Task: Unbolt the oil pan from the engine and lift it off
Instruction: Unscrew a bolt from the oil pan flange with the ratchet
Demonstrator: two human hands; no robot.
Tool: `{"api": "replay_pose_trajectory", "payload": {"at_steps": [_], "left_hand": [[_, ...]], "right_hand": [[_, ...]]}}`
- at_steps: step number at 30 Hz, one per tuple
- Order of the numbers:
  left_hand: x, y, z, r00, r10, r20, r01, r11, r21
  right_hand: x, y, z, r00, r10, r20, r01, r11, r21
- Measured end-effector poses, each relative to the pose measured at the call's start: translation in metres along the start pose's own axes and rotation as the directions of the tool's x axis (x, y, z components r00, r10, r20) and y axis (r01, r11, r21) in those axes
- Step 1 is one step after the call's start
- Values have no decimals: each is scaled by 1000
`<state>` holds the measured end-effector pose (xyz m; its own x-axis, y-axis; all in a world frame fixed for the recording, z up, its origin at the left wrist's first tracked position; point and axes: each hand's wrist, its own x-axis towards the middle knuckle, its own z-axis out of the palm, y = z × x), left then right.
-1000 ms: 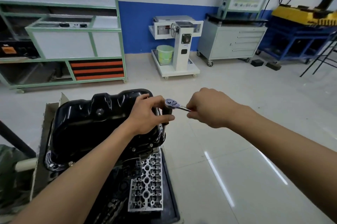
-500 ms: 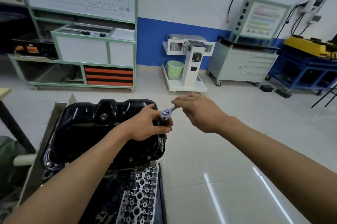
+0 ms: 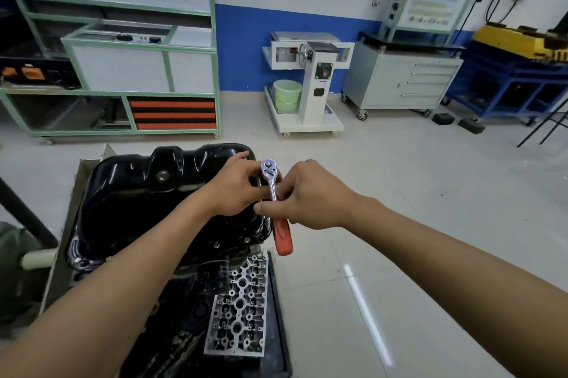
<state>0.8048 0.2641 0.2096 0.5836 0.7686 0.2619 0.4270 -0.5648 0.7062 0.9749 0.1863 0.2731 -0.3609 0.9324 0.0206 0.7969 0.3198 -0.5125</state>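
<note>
Since half a second before, you had swung the ratchet (image 3: 272, 187) round. Its red handle had pointed away to the right, and now it pointed back towards you, with the head over the far right corner of the oil pan (image 3: 147, 193).

The pan sat on top of the upturned engine (image 3: 212, 257), straight in front of you, and its rim bolts (image 3: 216, 244) were still in along the near edge. Prying it up from there would likely have bent that thin rim. The socket was hidden under your fingers, so a poor seat on the bolt could have slipped and rounded it. Your left hand (image 3: 236, 190) was curled close under the ratchet head, steadying it. Your right hand (image 3: 310, 196) was clamped on the bare shaft, not the red grip. That short hold gave little leverage, and a sudden release could have driven your knuckles into the pan.

The pan looked like glossy black pressed metal, ribbed and deep, with a drain plug (image 3: 163, 176) on its upper face. It was probably slick to lift.
</note>
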Motion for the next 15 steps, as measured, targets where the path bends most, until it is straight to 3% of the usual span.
{"api": "replay_pose_trajectory", "payload": {"at_steps": [4,9,12,15], "left_hand": [[2,-5,-2,1000,5,9,-5,1000,17],[5,-14,-13,995,-56,77,62,995,-78],[5,-18,-14,993,-23,117,35,994,-102],[6,-19,-15,991,-30,130,42,996,-84]], "right_hand": [[-2,8,-9,995,60,79,-67,994,87],[7,9,-38,966,124,226,-44,944,-327],[17,8,-45,964,180,194,-44,833,-552],[28,10,-46,987,135,86,-34,701,-712]]}}
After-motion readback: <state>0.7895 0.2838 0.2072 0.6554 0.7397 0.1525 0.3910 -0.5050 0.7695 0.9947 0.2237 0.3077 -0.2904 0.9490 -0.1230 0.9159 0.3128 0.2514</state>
